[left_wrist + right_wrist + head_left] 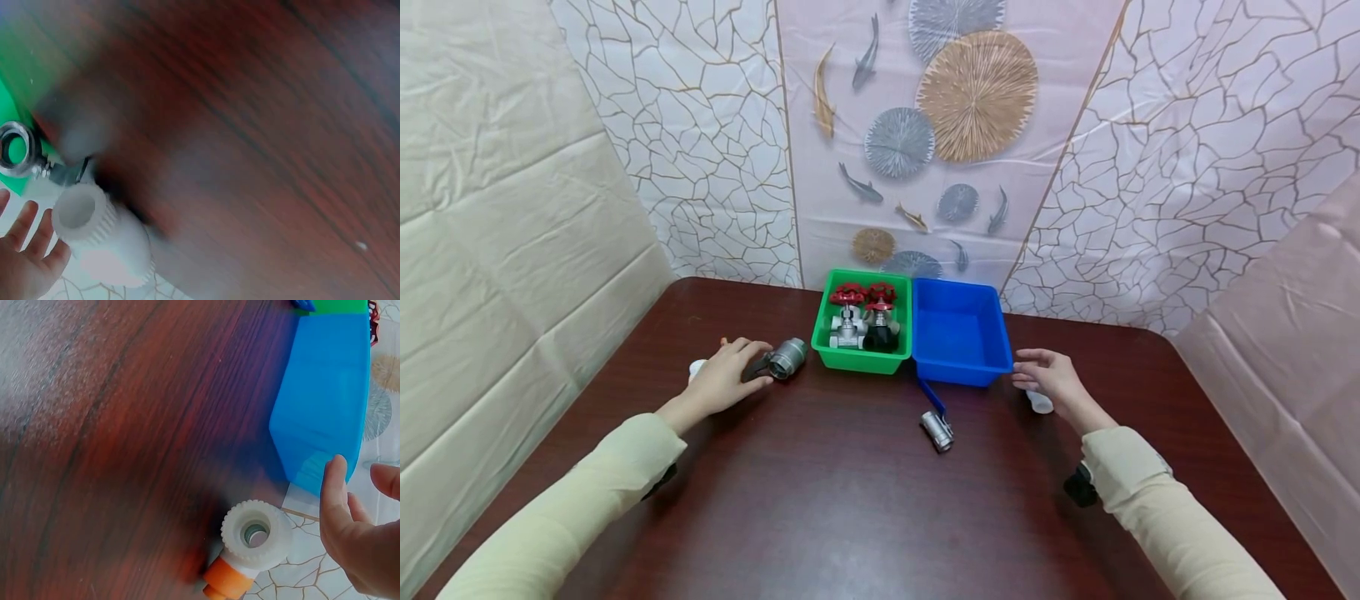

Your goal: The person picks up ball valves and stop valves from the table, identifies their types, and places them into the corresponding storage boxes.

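My left hand (726,375) is at the left, fingers apart and holding nothing. By its fingertips lies a metal ball valve (788,358) with a dark lever. Partly hidden behind that hand is a white plastic fitting (115,247) with a ribbed collar, large in the left wrist view. My right hand (1052,382) hovers beside the right wall of the blue bin (962,371), its fingers loosely bent and nothing in them. Just under it sits a white plastic valve (259,534) with an orange part.
Beside the blue bin stands a green bin (861,360), holding several valves with red handwheels (850,293). In front of the blue bin, a small metal ball valve (937,431) with a blue lever lies on the dark brown table (850,517). Patterned cloth hangs behind.
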The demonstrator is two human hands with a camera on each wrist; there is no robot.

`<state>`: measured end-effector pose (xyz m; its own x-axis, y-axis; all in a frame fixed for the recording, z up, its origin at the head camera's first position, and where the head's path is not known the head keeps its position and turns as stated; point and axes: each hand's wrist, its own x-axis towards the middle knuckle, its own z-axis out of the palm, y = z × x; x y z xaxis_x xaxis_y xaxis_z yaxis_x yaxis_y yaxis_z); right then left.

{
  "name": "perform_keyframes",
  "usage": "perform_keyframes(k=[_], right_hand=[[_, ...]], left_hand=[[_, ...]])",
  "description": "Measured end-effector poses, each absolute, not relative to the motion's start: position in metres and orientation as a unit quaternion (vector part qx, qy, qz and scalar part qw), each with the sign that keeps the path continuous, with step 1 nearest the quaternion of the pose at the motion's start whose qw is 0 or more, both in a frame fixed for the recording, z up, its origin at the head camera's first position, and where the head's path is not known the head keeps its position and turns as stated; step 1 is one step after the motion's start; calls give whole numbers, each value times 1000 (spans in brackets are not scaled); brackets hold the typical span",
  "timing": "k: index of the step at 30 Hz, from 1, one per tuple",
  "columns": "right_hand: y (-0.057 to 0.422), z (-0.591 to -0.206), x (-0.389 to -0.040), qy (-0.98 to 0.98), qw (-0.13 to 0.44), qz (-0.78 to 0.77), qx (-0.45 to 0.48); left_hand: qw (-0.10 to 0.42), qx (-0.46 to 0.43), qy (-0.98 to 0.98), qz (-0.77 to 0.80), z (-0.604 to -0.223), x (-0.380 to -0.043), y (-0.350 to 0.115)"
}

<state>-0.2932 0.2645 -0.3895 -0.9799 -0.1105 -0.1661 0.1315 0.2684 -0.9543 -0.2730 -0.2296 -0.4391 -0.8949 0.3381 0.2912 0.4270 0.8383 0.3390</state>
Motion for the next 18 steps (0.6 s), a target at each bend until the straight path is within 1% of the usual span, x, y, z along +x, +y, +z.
perform_keyframes(k=[14, 18], right_hand=[[259, -393, -296, 807, 101, -582, 11], [258, -394, -296, 812, 100, -575, 20]], left_hand=[[81, -166, -965, -184, -439, -284, -214], [63, -156, -970, -173, -435, -288, -211]])
